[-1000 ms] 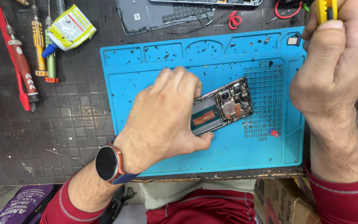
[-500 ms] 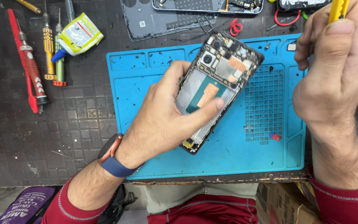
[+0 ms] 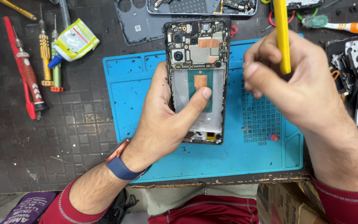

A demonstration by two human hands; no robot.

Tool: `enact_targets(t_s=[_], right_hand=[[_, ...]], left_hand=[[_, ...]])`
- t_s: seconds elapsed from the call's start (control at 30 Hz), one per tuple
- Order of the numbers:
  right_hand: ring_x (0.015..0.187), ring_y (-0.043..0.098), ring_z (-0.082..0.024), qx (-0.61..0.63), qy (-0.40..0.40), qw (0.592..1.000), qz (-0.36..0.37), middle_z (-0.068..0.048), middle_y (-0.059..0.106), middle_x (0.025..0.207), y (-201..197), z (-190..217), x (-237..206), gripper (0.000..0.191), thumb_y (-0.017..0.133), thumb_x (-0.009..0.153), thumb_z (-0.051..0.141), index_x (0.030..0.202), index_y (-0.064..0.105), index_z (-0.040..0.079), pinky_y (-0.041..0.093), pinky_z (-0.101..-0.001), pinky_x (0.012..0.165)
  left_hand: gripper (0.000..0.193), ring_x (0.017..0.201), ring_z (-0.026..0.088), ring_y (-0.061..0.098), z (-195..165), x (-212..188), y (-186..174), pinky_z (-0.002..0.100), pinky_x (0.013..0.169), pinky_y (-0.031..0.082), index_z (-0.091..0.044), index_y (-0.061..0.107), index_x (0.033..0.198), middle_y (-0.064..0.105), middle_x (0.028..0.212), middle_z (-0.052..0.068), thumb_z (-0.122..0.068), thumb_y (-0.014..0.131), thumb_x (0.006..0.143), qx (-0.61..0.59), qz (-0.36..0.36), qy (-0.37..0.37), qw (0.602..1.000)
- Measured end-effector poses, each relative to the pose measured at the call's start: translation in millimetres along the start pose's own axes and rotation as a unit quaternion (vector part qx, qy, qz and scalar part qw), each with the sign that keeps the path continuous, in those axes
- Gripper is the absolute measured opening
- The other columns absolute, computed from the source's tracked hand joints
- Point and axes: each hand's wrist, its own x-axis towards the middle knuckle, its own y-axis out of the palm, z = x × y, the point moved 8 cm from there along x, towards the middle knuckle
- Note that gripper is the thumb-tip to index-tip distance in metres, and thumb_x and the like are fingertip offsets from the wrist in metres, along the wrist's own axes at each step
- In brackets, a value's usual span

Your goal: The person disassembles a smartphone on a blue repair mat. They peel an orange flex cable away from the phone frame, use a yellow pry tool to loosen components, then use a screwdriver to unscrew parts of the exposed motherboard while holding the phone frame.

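The left hand [image 3: 166,124] grips an opened smartphone [image 3: 197,79] above the blue mat [image 3: 146,161]; the right hand [image 3: 295,83] pinches a yellow pry tool [image 3: 282,37].

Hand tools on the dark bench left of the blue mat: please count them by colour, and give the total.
Red: 1, the knife-like tool
Yellow handle: 1, a screwdriver
Green handle: 1, a screwdriver
Yellow, at the top-left corner: 1, a thin tool
Total: 4
The glue bottle is not counted as a tool.
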Motion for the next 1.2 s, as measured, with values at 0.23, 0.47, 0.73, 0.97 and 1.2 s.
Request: enact_targets(t_s=[0.23,0.47,0.73,0.97,1.2], right_hand=[[0.085,0.063,-0.007,0.002,0.019,0.998,0.065,-0.006,0.066,0.097,21.6,2.6,-10.1,0.04,0.078,0.081,0.0,0.084,0.039,0.01,0.055,-0.0235,0.076],[0.08,0.061,-0.006,-0.1,0.033,0.994,0.025,-0.004,0.065,0.085,20.6,-1.1,-11.6,0.042,0.08,0.082,0.002,0.078,0.038,0.01,0.053,-0.0224,0.068],[0.075,0.061,-0.005,-0.053,0.09,0.994,0.022,-0.003,0.065,0.091,19.7,-10.9,-10.6,0.037,0.075,0.081,0.005,0.079,0.038,0.01,0.051,-0.0221,0.063],[0.073,0.059,-0.007,-0.102,0.083,0.991,0.031,-0.004,0.066,0.089,13.1,-12.3,-7.8,0.03,0.07,0.085,0.006,0.076,0.042,0.006,0.052,-0.0235,0.061],[0.078,0.068,-0.014,-0.012,0.056,0.998,0.017,-0.008,0.063,0.092,7.6,-17.2,-1.6,0.033,0.044,0.107,0.033,0.094,0.057,0.005,0.057,-0.029,0.063]], left_hand=[[0.05,0.131,0.014,0.062,0.2,-0.1,1.1,0.033,0.114,0.055,-0.001,0.046,0.148,0.062,0.14,0.008,-0.004,0.07,0.104,0.005,-0.014,0.002,1.0],[0.053,0.122,0.012,0.065,2.2,2.3,1.8,0.033,0.108,0.057,-0.001,0.047,0.147,0.068,0.134,0.008,-0.006,0.073,0.1,0.041,-0.009,-0.004,0.999],[0.051,0.121,0.013,0.065,2.9,3.2,2.7,0.033,0.107,0.057,0.0,0.049,0.144,0.069,0.132,0.008,-0.005,0.073,0.099,0.055,-0.003,-0.009,0.998],[0.052,0.12,0.012,0.064,5.2,3.6,5.0,0.033,0.108,0.057,-0.001,0.05,0.144,0.068,0.132,0.008,-0.004,0.073,0.098,0.043,0.011,-0.016,0.999],[0.052,0.112,0.01,0.067,8.6,4.7,5.7,0.032,0.101,0.059,-0.002,0.051,0.141,0.072,0.122,0.006,-0.007,0.074,0.094,0.059,0.017,-0.056,0.997]])
